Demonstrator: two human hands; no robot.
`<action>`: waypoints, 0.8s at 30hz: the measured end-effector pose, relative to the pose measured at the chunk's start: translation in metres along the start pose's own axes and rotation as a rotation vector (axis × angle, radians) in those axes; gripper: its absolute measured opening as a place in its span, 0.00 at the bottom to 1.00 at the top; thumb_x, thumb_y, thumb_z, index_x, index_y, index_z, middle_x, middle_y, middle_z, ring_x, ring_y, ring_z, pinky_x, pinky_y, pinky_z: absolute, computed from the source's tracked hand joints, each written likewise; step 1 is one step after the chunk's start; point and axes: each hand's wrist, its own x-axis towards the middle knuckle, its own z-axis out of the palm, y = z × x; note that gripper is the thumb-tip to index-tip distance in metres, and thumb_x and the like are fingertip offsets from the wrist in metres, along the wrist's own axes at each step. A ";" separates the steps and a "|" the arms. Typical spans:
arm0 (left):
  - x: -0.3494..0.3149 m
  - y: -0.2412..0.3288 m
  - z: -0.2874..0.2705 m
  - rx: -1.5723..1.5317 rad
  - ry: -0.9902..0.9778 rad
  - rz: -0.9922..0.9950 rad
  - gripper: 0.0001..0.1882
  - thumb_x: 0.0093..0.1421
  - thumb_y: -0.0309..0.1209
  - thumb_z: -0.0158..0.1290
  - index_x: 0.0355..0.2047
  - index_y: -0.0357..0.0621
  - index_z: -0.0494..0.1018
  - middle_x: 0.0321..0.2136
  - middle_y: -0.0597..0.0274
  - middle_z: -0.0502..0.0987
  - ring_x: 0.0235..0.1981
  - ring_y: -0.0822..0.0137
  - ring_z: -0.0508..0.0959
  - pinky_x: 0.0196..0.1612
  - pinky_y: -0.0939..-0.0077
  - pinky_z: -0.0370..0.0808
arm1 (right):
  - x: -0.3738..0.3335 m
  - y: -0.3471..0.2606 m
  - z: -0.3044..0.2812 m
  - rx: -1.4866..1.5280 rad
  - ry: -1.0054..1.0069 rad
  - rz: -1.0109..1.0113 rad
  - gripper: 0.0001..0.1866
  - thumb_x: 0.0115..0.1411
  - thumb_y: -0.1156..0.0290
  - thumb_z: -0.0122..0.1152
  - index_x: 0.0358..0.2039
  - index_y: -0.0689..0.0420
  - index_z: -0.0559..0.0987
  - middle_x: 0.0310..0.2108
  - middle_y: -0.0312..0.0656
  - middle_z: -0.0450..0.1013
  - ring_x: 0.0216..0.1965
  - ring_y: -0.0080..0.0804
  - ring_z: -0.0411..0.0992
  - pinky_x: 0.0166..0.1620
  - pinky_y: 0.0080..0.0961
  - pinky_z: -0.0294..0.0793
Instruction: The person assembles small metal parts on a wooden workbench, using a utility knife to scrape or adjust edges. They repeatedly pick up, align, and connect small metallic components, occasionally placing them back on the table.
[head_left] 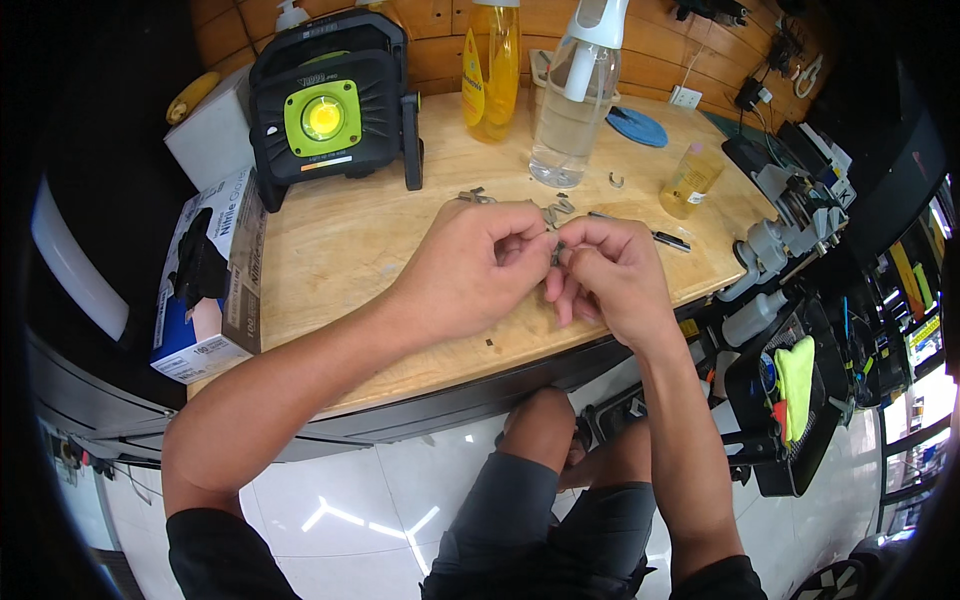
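Over the wooden benchtop (330, 290), my left hand (470, 262) and my right hand (622, 278) meet fingertip to fingertip. Both are closed in a pinch on a small greyish piece (556, 256), mostly covered by the fingers, so its kind cannot be made out. Just beyond the hands lie several small grey bent pieces (560, 208). More of them (476, 196) rest behind my left hand. One C-shaped piece (616, 181) sits apart, near the clear spray bottle. A black pen (671, 241) lies partly behind my right hand.
A work light (325, 115) and a glove box (215, 280) stand at left. Toward the back are a yellow bottle (490, 75), a spray bottle (572, 110) and a blue pad (637, 127). An amber container (692, 182) and a vise-like metal tool (765, 245) are at right.
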 end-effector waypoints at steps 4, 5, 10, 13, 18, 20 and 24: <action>-0.001 0.001 -0.001 -0.016 -0.007 -0.004 0.13 0.69 0.29 0.56 0.27 0.36 0.73 0.19 0.72 0.70 0.23 0.83 0.65 0.25 0.80 0.64 | 0.001 0.000 0.000 0.001 -0.004 -0.007 0.08 0.65 0.78 0.53 0.35 0.65 0.80 0.24 0.40 0.79 0.19 0.23 0.78 0.18 0.16 0.61; -0.001 0.003 -0.001 -0.012 -0.008 0.001 0.13 0.69 0.29 0.56 0.27 0.36 0.73 0.19 0.72 0.70 0.23 0.83 0.65 0.26 0.80 0.64 | 0.001 0.000 -0.001 0.003 -0.008 -0.010 0.08 0.65 0.78 0.53 0.35 0.65 0.80 0.24 0.40 0.79 0.19 0.23 0.78 0.18 0.15 0.61; -0.002 0.003 0.000 -0.015 -0.006 0.008 0.12 0.70 0.29 0.55 0.28 0.37 0.73 0.20 0.72 0.70 0.24 0.83 0.65 0.26 0.80 0.64 | -0.001 0.000 0.000 -0.052 -0.003 -0.008 0.08 0.64 0.79 0.53 0.35 0.64 0.81 0.23 0.39 0.79 0.19 0.23 0.78 0.19 0.15 0.62; 0.001 -0.001 0.002 -0.020 -0.002 0.003 0.13 0.70 0.29 0.55 0.27 0.37 0.73 0.20 0.73 0.71 0.24 0.83 0.65 0.26 0.80 0.64 | -0.001 -0.002 0.002 -0.049 0.009 -0.007 0.08 0.63 0.78 0.53 0.35 0.64 0.81 0.23 0.39 0.79 0.19 0.23 0.78 0.19 0.16 0.63; 0.000 0.000 0.000 -0.038 -0.020 -0.024 0.13 0.70 0.29 0.55 0.27 0.38 0.73 0.20 0.74 0.70 0.23 0.83 0.65 0.25 0.81 0.63 | -0.001 -0.002 0.000 -0.024 -0.005 -0.006 0.07 0.62 0.78 0.54 0.34 0.65 0.81 0.23 0.39 0.79 0.19 0.22 0.78 0.20 0.16 0.65; -0.001 0.002 0.000 -0.035 -0.025 -0.032 0.13 0.70 0.29 0.55 0.27 0.38 0.73 0.20 0.74 0.70 0.23 0.83 0.64 0.25 0.81 0.63 | -0.001 -0.003 0.001 -0.041 0.003 -0.004 0.07 0.62 0.78 0.54 0.34 0.65 0.81 0.23 0.39 0.78 0.18 0.22 0.77 0.20 0.16 0.65; 0.000 -0.002 0.001 0.015 -0.021 -0.001 0.13 0.70 0.29 0.56 0.27 0.37 0.73 0.20 0.74 0.70 0.23 0.83 0.64 0.25 0.81 0.62 | 0.001 -0.003 0.005 -0.082 0.037 0.003 0.06 0.61 0.78 0.56 0.32 0.66 0.80 0.21 0.39 0.77 0.16 0.22 0.73 0.19 0.18 0.66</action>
